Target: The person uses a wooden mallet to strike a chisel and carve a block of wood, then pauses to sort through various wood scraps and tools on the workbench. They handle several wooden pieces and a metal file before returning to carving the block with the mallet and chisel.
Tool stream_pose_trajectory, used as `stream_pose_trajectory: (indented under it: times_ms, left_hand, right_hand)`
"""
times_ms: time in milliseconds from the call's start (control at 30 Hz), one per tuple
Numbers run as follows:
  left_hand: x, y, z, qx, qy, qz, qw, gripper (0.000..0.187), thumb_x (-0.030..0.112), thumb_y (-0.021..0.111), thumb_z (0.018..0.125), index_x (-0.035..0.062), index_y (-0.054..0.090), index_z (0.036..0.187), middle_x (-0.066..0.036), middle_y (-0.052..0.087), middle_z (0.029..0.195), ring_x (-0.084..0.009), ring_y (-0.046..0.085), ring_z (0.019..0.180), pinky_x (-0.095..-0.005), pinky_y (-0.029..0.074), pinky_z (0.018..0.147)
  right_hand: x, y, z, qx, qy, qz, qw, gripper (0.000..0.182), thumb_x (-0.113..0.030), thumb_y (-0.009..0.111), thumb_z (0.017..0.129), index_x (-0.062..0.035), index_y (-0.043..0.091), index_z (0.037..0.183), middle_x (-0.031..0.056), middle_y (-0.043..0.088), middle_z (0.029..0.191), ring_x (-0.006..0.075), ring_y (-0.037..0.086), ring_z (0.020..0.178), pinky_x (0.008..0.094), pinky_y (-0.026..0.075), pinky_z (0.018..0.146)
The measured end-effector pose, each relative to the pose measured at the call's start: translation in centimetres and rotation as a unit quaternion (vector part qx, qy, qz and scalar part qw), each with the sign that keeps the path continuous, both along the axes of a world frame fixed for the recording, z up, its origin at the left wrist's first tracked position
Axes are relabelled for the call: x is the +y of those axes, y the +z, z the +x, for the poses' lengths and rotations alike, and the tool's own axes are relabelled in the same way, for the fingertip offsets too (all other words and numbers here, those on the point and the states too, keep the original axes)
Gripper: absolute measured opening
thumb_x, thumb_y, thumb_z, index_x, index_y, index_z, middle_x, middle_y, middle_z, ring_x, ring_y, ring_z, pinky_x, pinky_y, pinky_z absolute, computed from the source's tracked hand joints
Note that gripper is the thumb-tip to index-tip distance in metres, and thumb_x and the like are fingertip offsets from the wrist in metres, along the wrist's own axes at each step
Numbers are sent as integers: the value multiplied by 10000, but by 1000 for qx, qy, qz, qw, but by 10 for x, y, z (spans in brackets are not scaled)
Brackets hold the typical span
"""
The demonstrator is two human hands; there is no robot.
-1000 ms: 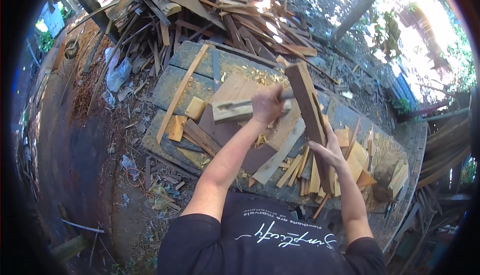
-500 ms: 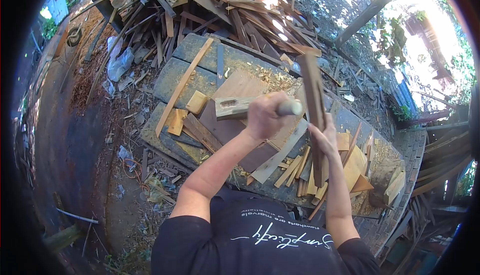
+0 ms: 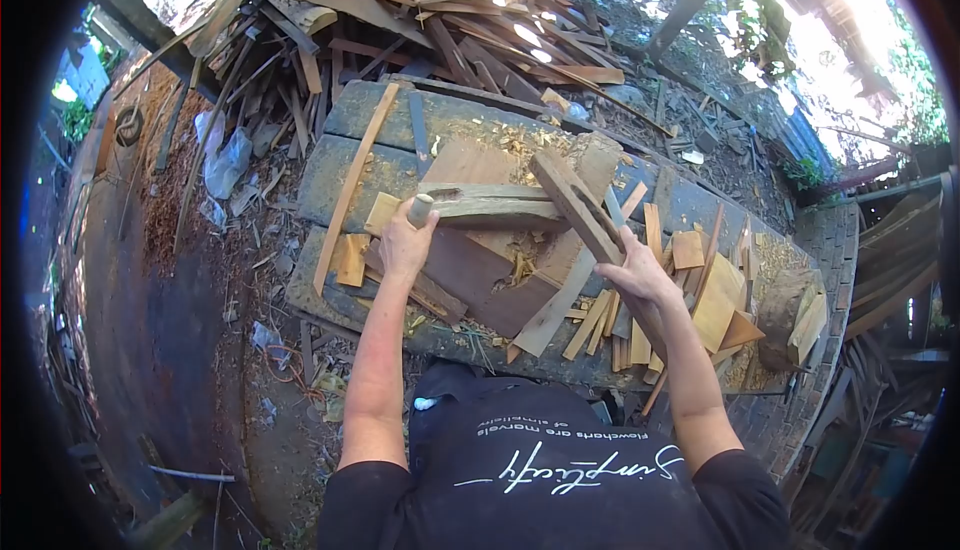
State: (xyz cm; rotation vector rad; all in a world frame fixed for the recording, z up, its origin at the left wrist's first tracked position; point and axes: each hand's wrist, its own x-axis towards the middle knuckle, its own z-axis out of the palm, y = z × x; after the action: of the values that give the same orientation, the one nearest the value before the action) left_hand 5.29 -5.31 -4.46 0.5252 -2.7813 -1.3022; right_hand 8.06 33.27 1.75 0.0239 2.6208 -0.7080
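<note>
My left hand [image 3: 405, 247] is closed around a round, pale wooden handle [image 3: 420, 211], its blunt end pointing up; the rest of the tool is hidden. Beside it lies a light, weathered wooden beam [image 3: 495, 210] with a mortise slot near its left end. My right hand [image 3: 645, 275] grips a darker wooden bar [image 3: 583, 212] that has a long slot cut in it. The bar slants across the right end of the beam, overlapping it in this view. Beneath them is a flat brown board [image 3: 480, 280] with wood shavings on it.
The worn workbench [image 3: 325, 185] carries a long thin strip [image 3: 355, 190], small blocks [image 3: 350, 260], several offcuts [image 3: 600, 325] and a thick log piece [image 3: 790, 320] at right. Behind it rises a heap of scrap wood [image 3: 450, 20]. A plastic bag [image 3: 228, 165] lies on the ground at left.
My left hand has moved left with the handle, away from the dark bar to the beam's left end. The dark bar has gone from upright to slanted, lowered over the beam.
</note>
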Motion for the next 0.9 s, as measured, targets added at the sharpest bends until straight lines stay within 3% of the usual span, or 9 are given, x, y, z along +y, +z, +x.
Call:
stream_pose_trajectory:
  times_ms: [300, 400, 467, 500, 533, 567, 633, 700, 900]
  left_hand:
    - [-15, 9, -18, -53, -112, -35, 992, 423, 383, 743, 836, 121, 677, 1162, -186, 722, 1012, -383, 682, 990, -484, 527, 836]
    - [5, 48, -17, 14, -32, -92, 995, 358, 392, 758, 826, 93, 676, 1004, -147, 726, 880, -378, 691, 853, -466, 532, 765]
    - [25, 72, -21, 114, -40, -1, 993, 311, 335, 762, 859, 67, 615, 802, -74, 670, 692, -261, 643, 631, -364, 501, 610]
    - [35, 80, -24, 113, -48, -1, 992, 311, 335, 762, 859, 67, 615, 802, -74, 670, 692, -261, 643, 631, -364, 501, 610]
    - [46, 87, -27, 132, -60, 181, 973, 271, 290, 750, 885, 90, 604, 775, -32, 608, 653, -168, 575, 592, -310, 456, 566]
    - [59, 97, -29, 144, -69, 356, 921, 255, 246, 738, 911, 114, 594, 748, 9, 545, 614, -76, 507, 552, -256, 412, 522]
    - [94, 115, -36, 151, -67, 442, 882, 281, 195, 712, 937, 156, 534, 722, 51, 512, 608, -36, 451, 516, -201, 343, 493]
    - [128, 115, -49, 195, -83, 639, 739, 276, 192, 707, 939, 152, 517, 744, 51, 489, 604, -49, 451, 505, -204, 346, 479]
    - [194, 90, -64, 206, -118, 555, 797, 248, 184, 690, 949, 146, 514, 778, 10, 501, 602, -73, 478, 524, -238, 400, 498]
  right_hand:
    - [4, -1, 41, 43, -57, -53, 996, 633, -379, 764, 754, -4, 457, 1162, 241, 630, 925, 398, 640, 915, 447, 492, 814]
    - [18, -5, 57, 82, -101, -116, 985, 580, -320, 767, 768, 2, 495, 1166, 218, 643, 1001, 352, 640, 974, 427, 485, 854]
    - [23, 7, 66, 45, -168, -136, 975, 710, -261, 770, 760, 22, 479, 1343, 201, 651, 1170, 277, 614, 1108, 378, 457, 973]
    - [26, 10, 70, 45, -176, -136, 974, 710, -261, 770, 760, 22, 479, 1343, 201, 651, 1170, 277, 614, 1108, 378, 457, 973]
    - [29, 12, 75, 59, -189, -137, 970, 672, -259, 763, 766, 25, 492, 1312, 201, 653, 1159, 279, 618, 1094, 379, 462, 957]
    - [31, 14, 79, 74, -202, -139, 967, 634, -256, 756, 772, 28, 505, 1280, 201, 656, 1149, 281, 623, 1079, 380, 468, 942]
    - [32, 20, 86, 104, -204, -140, 963, 574, -283, 750, 790, 35, 516, 1207, 214, 656, 1136, 282, 625, 1063, 382, 474, 919]
    - [31, 27, 92, 104, -229, -135, 958, 572, -315, 743, 811, 42, 512, 1193, 226, 655, 1117, 282, 629, 1050, 388, 474, 920]
    - [42, 22, 113, 107, -226, -162, 955, 644, -362, 739, 825, 42, 506, 1269, 247, 647, 1186, 312, 624, 1133, 394, 464, 974]
